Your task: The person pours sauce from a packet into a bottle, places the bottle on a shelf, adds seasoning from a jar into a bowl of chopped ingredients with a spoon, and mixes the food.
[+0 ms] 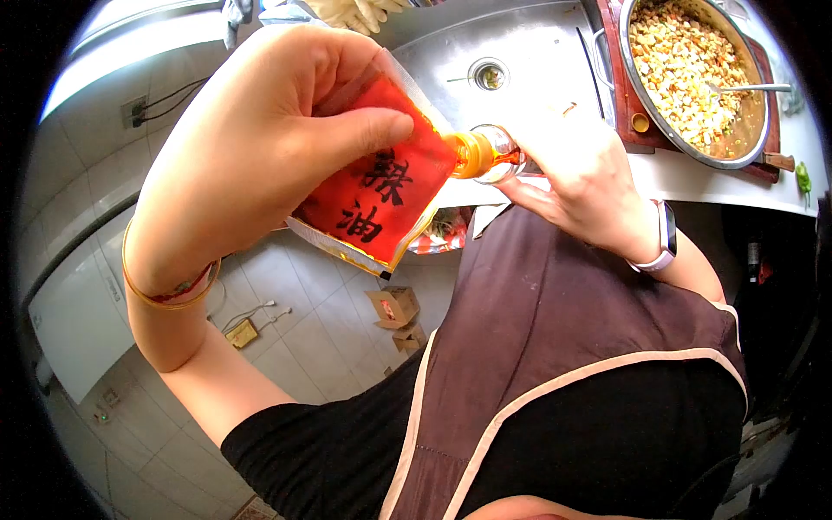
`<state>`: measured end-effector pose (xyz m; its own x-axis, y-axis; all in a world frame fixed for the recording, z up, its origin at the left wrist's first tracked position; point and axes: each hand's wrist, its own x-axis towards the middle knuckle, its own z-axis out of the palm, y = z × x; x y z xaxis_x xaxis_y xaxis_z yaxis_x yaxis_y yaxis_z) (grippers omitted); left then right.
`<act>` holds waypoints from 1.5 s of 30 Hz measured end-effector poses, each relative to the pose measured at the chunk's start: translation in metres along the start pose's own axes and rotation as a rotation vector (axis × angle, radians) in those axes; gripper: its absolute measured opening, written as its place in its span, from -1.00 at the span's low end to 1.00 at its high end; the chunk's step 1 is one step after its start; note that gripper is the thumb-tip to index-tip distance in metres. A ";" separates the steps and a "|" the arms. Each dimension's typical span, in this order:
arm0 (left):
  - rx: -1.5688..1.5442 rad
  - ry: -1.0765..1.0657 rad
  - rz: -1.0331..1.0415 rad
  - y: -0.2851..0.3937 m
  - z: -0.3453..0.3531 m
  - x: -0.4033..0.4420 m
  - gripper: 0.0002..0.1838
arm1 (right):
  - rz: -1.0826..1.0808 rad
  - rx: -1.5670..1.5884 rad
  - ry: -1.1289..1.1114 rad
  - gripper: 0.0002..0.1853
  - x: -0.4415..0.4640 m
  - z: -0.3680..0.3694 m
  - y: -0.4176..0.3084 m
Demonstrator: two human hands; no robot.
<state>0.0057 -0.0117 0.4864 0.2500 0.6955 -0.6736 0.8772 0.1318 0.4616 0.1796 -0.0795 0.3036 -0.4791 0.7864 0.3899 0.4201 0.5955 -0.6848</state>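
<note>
My left hand (303, 121) grips a red chili oil pouch (416, 186) with black Chinese characters, thumb across its front. The pouch is tipped sideways, and its yellow-orange spout (471, 154) points right, at the mouth of a small clear container (496, 134). My right hand (581, 169) has its fingers closed around that container and largely covers it. Red oil shows at the spout's end and inside the container's mouth. How full the container is cannot be seen.
Behind the hands lies a steel sink (433, 65) with a drain. At right, a large metal bowl (754, 139) of chopped food holds a spoon (754, 87), on a red-brown board (613, 52) with a small yellow cap (640, 122). A green pepper (803, 179) lies nearby. Cardboard boxes (394, 308) stand on the floor.
</note>
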 end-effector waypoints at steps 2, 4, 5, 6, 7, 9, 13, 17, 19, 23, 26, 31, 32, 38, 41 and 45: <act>-0.011 0.005 0.016 -0.001 0.001 0.000 -0.83 | 0.032 0.006 -0.013 -0.52 -0.002 0.001 0.000; -0.084 0.074 -0.002 0.000 0.004 -0.001 -0.80 | 0.038 0.001 -0.014 -0.53 -0.001 0.002 0.000; -0.084 0.074 -0.003 0.001 0.004 0.000 -0.80 | 0.038 0.002 -0.014 -0.53 -0.002 0.003 0.000; -0.066 0.074 -0.010 0.003 0.003 0.000 -0.78 | 0.038 0.013 -0.003 -0.53 -0.002 0.004 0.000; -0.048 0.073 -0.018 0.003 0.003 0.000 -0.77 | 0.039 0.025 0.007 -0.54 -0.002 0.004 0.000; -0.072 0.027 -0.003 0.003 0.003 0.002 -0.78 | 0.034 0.022 0.008 -0.54 -0.002 0.003 0.000; 0.034 -0.019 -0.003 0.007 0.002 0.003 -0.80 | 0.007 0.005 0.029 -0.54 -0.001 0.002 0.001; 0.061 -0.021 0.017 0.006 0.004 0.008 -0.81 | 0.019 0.011 0.028 -0.54 -0.002 0.002 0.000; 0.101 -0.023 0.040 0.004 0.005 0.011 -0.83 | 0.011 0.000 0.033 -0.54 -0.002 0.001 0.000; 0.059 -0.021 0.009 0.003 0.007 0.012 -0.85 | -0.003 -0.018 0.040 -0.54 -0.002 0.002 0.001; 0.008 0.024 -0.016 0.005 0.009 0.012 -0.86 | -0.058 -0.076 0.120 -0.63 0.001 0.005 0.004; 0.063 -0.004 -0.036 0.008 0.008 0.013 -0.87 | -0.029 -0.033 0.133 -0.62 0.000 0.006 0.003; 0.063 -0.004 -0.037 0.009 0.007 0.013 -0.87 | -0.029 -0.032 0.133 -0.62 0.000 0.005 0.003; 0.115 -0.023 -0.003 0.008 0.007 0.015 -0.87 | -0.044 -0.059 0.123 -0.62 0.000 0.002 0.003; 0.158 -0.017 0.008 0.009 0.007 0.015 -0.87 | -0.038 -0.057 0.117 -0.62 0.000 0.002 0.002; 0.166 -0.012 0.030 0.010 0.008 0.016 -0.87 | -0.033 -0.053 0.119 -0.61 -0.001 0.003 0.003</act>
<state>0.0214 -0.0050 0.4756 0.2815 0.6886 -0.6683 0.9245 -0.0081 0.3811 0.1794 -0.0790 0.2991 -0.3996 0.7781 0.4846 0.4468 0.6269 -0.6383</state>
